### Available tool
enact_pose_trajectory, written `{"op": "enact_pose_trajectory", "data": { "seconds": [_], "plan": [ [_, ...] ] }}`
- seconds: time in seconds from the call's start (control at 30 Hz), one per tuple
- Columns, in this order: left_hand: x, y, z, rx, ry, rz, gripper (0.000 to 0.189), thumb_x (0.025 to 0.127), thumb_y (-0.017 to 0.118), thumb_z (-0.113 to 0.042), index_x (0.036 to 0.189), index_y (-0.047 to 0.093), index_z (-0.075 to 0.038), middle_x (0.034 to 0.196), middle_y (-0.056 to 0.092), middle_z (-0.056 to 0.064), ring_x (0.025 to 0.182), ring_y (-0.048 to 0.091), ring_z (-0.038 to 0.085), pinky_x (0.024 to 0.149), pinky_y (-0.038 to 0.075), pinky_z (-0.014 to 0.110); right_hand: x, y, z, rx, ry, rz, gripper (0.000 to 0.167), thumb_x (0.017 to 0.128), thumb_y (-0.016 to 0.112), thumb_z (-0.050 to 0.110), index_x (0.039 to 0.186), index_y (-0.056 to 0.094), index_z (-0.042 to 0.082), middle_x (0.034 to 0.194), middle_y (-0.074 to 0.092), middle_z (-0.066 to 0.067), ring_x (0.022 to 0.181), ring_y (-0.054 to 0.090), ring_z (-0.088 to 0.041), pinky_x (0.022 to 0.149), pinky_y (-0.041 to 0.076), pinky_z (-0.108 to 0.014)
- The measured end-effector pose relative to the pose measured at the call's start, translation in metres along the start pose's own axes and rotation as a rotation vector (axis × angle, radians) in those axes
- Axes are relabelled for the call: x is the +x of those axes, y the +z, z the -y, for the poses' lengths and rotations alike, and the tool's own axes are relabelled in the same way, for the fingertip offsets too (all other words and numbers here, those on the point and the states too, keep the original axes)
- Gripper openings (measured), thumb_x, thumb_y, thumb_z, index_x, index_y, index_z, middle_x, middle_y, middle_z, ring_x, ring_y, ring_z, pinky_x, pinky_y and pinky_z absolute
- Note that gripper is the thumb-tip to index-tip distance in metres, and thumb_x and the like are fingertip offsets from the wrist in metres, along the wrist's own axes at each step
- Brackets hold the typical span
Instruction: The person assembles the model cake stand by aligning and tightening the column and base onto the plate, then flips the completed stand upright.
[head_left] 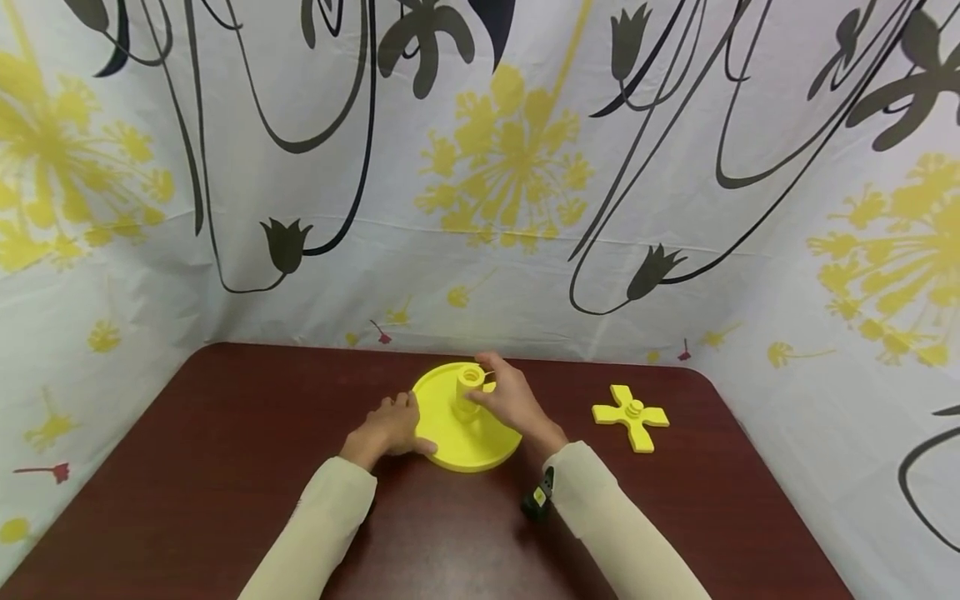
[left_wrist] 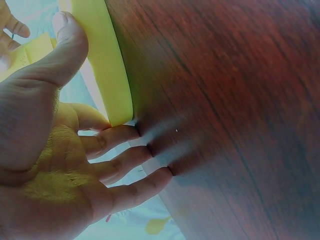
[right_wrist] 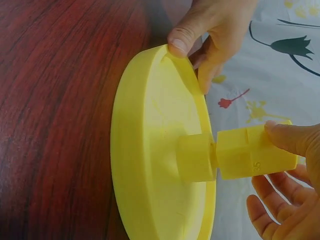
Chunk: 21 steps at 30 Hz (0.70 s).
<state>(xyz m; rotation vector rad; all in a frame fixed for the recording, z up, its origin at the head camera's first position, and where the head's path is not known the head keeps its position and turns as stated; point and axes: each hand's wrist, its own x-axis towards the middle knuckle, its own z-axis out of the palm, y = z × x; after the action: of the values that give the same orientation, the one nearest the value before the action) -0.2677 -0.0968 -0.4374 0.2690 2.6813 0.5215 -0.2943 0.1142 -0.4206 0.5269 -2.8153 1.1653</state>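
A round yellow base [head_left: 450,442] with a raised rim lies on the table, a short post [right_wrist: 196,157] standing at its middle. My left hand [head_left: 388,429] holds the base at its left rim. In the left wrist view the thumb lies over the rim [left_wrist: 107,75] and the other fingers reach down to the tabletop. My right hand [head_left: 513,400] pinches a hollow yellow piece [right_wrist: 256,152] between thumb and fingers. This piece has flat sides, small raised marks and a round opening on top. It sits in line with the post, at its upper end.
A yellow cross-shaped piece [head_left: 632,417] with a small central knob lies to the right on the dark red wooden table [head_left: 247,450]. Patterned cloth [head_left: 510,275] hangs behind the table and at both sides. The right wrist carries a dark band [head_left: 537,498].
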Motion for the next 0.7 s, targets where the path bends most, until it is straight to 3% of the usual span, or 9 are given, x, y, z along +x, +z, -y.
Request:
{"op": "enact_pose_trajectory", "data": {
  "seconds": [0.17,0.33,0.47,0.7],
  "plan": [
    [-0.0003,0.0013,0.0014,0.009,0.003,-0.008,0.101,0.089,0.072,-0.047,0.153,0.019,0.011,0.156,0.025,0.029,0.140,0.029,0.048,0.109,0.034,0.059,0.0001,0.0034,0.0001,-0.036,0.010,-0.015,0.057,0.086,0.079,0.024,0.134,0.055,0.003,0.129,0.060,-0.014,0.114,0.060,-0.034,0.093,0.051,-0.045],
    [0.0005,0.0010,0.0017,0.001,0.000,-0.003,0.101,0.089,0.072,-0.046,0.153,0.018,0.011,0.156,0.025,0.029,0.141,0.028,0.049,0.109,0.033,0.060,-0.0011,-0.0005,-0.0007,-0.004,0.024,0.064,0.071,0.086,0.079,0.028,0.144,0.045,0.005,0.142,0.052,-0.014,0.125,0.054,-0.032,0.100,0.047,-0.047],
    [-0.0003,-0.0011,0.0020,-0.007,-0.005,0.004,0.100,0.090,0.071,-0.045,0.154,0.016,0.011,0.158,0.022,0.029,0.142,0.026,0.049,0.111,0.032,0.059,-0.0018,-0.0038,-0.0018,0.063,0.000,0.113,0.070,0.089,0.075,0.016,0.149,0.039,0.005,0.148,0.047,-0.015,0.133,0.049,-0.032,0.105,0.045,-0.049],
    [-0.0011,-0.0022,0.0013,-0.003,0.001,0.018,0.100,0.091,0.070,-0.044,0.154,0.015,0.011,0.159,0.020,0.028,0.144,0.024,0.048,0.111,0.031,0.059,-0.0025,-0.0059,-0.0037,0.077,-0.030,0.085,0.059,0.091,0.069,0.004,0.144,0.045,0.003,0.141,0.053,-0.018,0.124,0.057,-0.035,0.101,0.047,-0.050]
  ]
}}
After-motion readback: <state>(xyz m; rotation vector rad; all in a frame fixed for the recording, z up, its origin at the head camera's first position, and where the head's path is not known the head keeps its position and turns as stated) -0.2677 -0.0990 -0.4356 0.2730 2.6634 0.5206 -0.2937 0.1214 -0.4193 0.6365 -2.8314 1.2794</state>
